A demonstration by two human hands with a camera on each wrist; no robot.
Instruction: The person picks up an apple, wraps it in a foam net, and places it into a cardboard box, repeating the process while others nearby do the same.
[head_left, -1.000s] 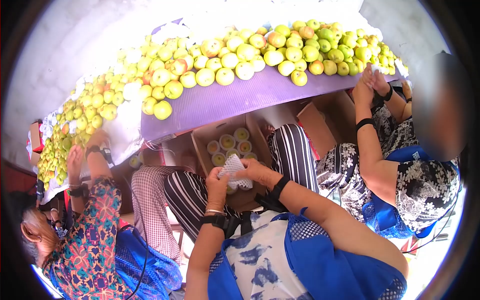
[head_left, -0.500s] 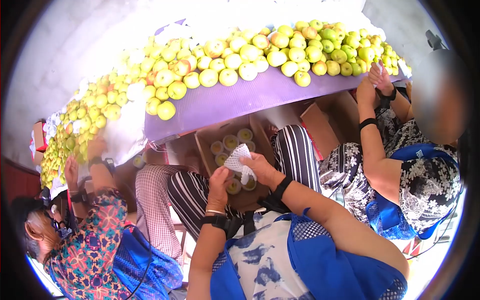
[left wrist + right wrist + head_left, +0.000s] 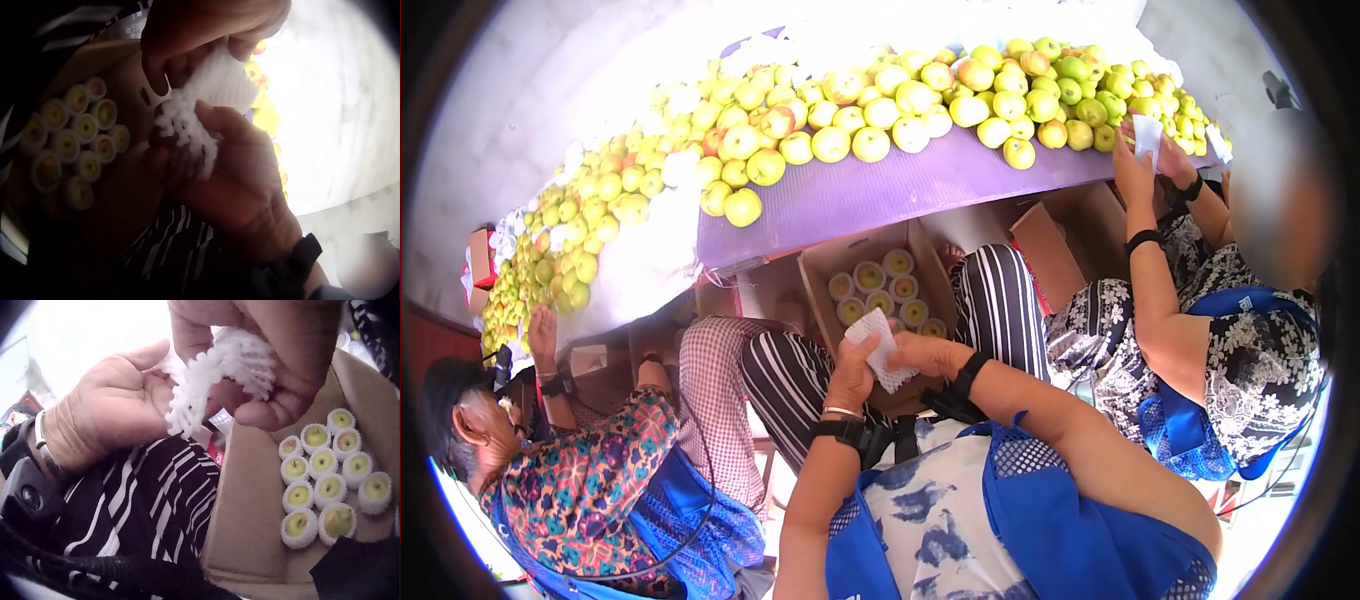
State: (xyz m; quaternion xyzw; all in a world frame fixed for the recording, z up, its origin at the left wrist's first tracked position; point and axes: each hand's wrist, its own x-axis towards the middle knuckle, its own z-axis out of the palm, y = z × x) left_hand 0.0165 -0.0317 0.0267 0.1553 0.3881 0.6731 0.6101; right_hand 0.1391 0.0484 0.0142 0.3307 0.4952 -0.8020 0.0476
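Between the two hands is a white foam fruit net (image 3: 878,348), its ridged mesh bunched at one end, with no apple visible inside. My left hand (image 3: 852,378) holds one side of it; the thumb lies over the frilly edge in the left wrist view. My right hand (image 3: 290,356) grips the other side, fingers and thumb curled around the foam. In the right wrist view the net (image 3: 219,372) arches open at its rim. Below the hands stands a cardboard box (image 3: 240,512) with rows of apples (image 3: 300,495), each in a white foam net.
Yellow-green apples (image 3: 870,145) are heaped along a purple-covered table (image 3: 820,212) ahead. A person in a patterned shirt (image 3: 590,480) sits at the left. Another, at the right, holds a white foam piece (image 3: 1146,138). An open cardboard box (image 3: 1050,245) stands under the table's right part.
The foam net has turned and flattened from a crumpled shape, and both hands sit slightly lower. The person at left has lowered one arm from the apples. The person at right now shows a white piece.
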